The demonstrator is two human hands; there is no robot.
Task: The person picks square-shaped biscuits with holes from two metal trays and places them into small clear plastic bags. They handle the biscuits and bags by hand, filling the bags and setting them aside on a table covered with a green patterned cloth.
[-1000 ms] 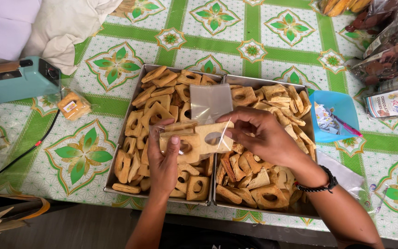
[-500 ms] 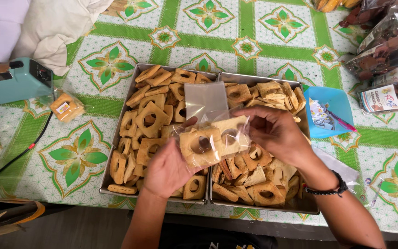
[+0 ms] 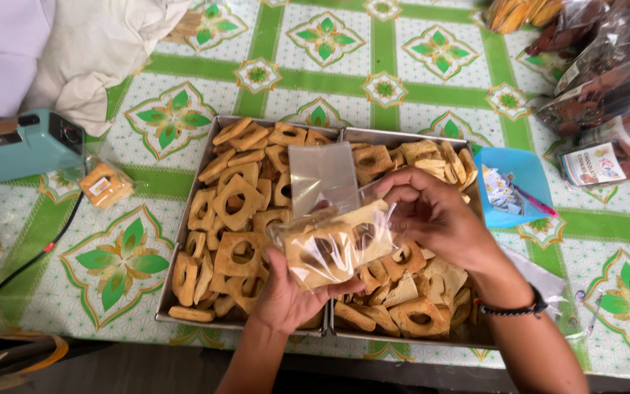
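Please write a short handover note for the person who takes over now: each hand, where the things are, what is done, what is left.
Left hand: supports the clear bag from below.
Right hand: pinches the bag's open end.
Bag holds square ring biscuits, above the two metal trays of loose biscuits.
Done: bag filled. One packed bag lies by the teal sealer.
Left: this bag is not yet sealed.

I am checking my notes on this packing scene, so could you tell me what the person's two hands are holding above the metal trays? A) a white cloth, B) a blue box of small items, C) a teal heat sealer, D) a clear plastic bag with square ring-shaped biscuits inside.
D: the left hand supports the clear plastic bag of biscuits from below while the right hand grips its open end, above the metal trays.
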